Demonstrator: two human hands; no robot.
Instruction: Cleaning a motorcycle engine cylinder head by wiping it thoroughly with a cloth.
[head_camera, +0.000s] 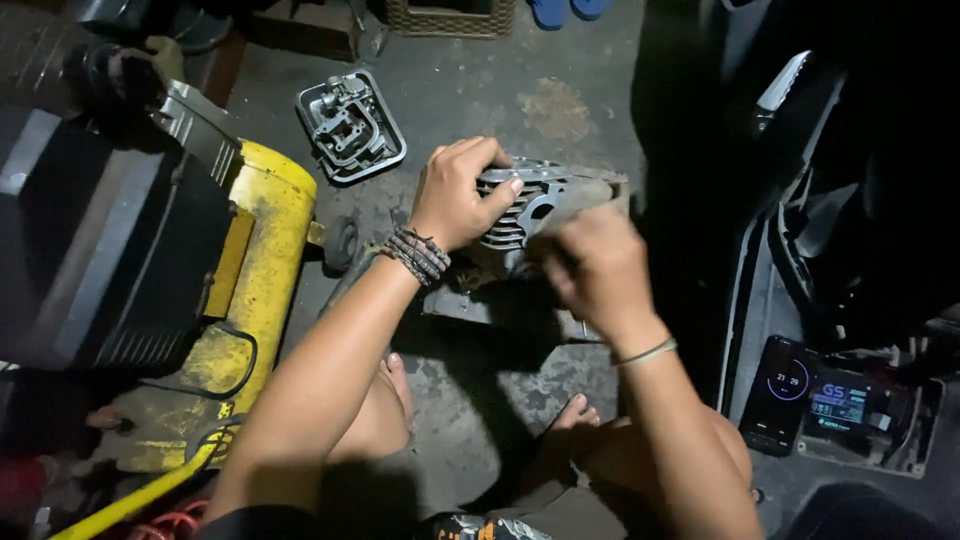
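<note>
Left hand (458, 192) was clamped over the top of the finned cylinder head (520, 205), pinning it on the concrete floor (480, 110) so it couldn't shift. Right hand (598, 268) was blurred, fingers curled around some tool at its face; can't tell which tool.

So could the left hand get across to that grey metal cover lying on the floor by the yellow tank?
Probably yes. The left hand grips the finned engine part, and the metal cover lies on open floor beside it, nothing between; the hand would have to let go first.
</note>
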